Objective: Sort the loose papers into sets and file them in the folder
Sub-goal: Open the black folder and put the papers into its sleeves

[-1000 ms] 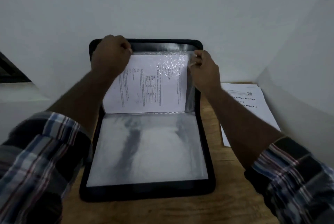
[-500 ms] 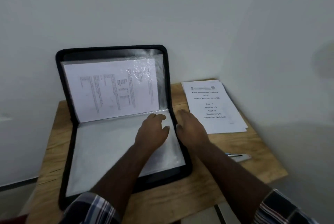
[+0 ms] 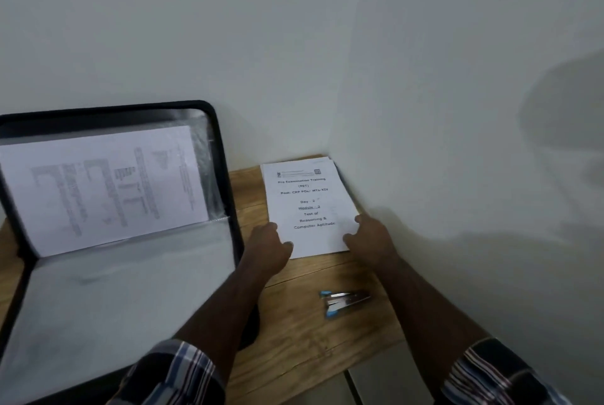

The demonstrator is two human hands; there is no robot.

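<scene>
From the head camera, the left hand [image 3: 268, 246] and the right hand [image 3: 371, 239] each pinched a near corner of the paper stack [image 3: 307, 208], which lay on the table [image 3: 294, 323] by the wall. The folder [image 3: 225, 182] stood open to the left with a sheet [image 3: 98, 188] in its sleeve. A stapler [image 3: 343, 301] lay near.

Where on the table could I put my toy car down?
Bare wood lies between the papers and the stapler, and nearer than the stapler toward the table edge. A thin strip runs between folder and papers. The back corner is crowded: papers, left hand, right hand.
</scene>
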